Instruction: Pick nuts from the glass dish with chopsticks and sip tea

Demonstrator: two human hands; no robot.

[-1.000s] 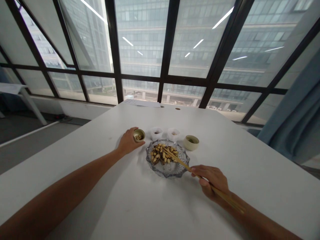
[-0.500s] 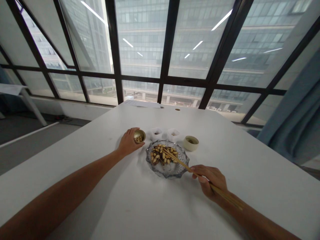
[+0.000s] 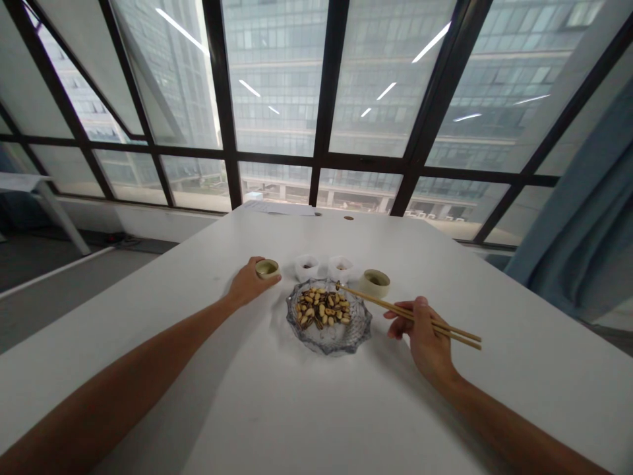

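Note:
My left hand is closed around a small greenish cup, which stands nearly upright left of the glass plate. My right hand grips a pair of wooden chopsticks, slanting up and left over the plate's right side. A small dark piece, too small to name, shows at their tips. The scalloped glass plate bears a heap of peanuts mixed with dark elongated pieces, perhaps seeds. What lies in the left cup is hidden at this angle.
Two white bowls stand behind the plate, with small bits in them. A second greenish cup is right of the plate, near the chopsticks. Paper and a small brown disc lie at the far table edge, by the windows.
My right hand has raised the chopsticks out of the heap, bringing a small dark piece up at the tips. In my left hand, the cup has gone from tilted towards me to nearly upright.

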